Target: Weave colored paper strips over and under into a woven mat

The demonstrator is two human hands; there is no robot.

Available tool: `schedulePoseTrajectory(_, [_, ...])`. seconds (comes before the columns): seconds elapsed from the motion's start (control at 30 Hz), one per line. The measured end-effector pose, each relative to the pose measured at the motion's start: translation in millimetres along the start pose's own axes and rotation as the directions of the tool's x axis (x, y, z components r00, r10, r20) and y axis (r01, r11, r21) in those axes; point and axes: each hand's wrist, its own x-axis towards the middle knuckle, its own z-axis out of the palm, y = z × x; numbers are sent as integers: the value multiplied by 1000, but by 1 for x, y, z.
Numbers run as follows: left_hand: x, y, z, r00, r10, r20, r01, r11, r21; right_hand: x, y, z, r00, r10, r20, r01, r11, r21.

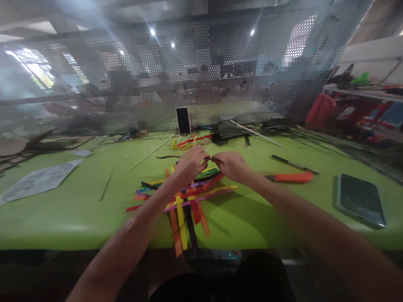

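A loose weave of coloured paper strips [185, 201], orange, yellow, red, purple, black and green, lies on the green table [78, 209] in front of me. My left hand [189, 164] and my right hand [231, 164] meet above its far edge. Both have fingers curled and pinched together at the fingertips, seemingly on a strip end, but motion blur hides exactly what they hold. Some strips hang over the table's near edge.
An orange-handled knife [291, 177] and a black pen [294, 164] lie to the right, with a dark tablet [360, 199] beyond. A phone [183, 120] stands against the perforated metal screen. More strips [189, 142], thin sticks and a printed sheet [37, 180] lie around.
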Motion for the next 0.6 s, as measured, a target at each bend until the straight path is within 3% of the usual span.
schedulePoseTrajectory(0.6, [-1, -3, 5, 1000, -9, -15, 8, 998, -62, -1, 2, 1, 1000, -6, -8, 6, 1000, 24])
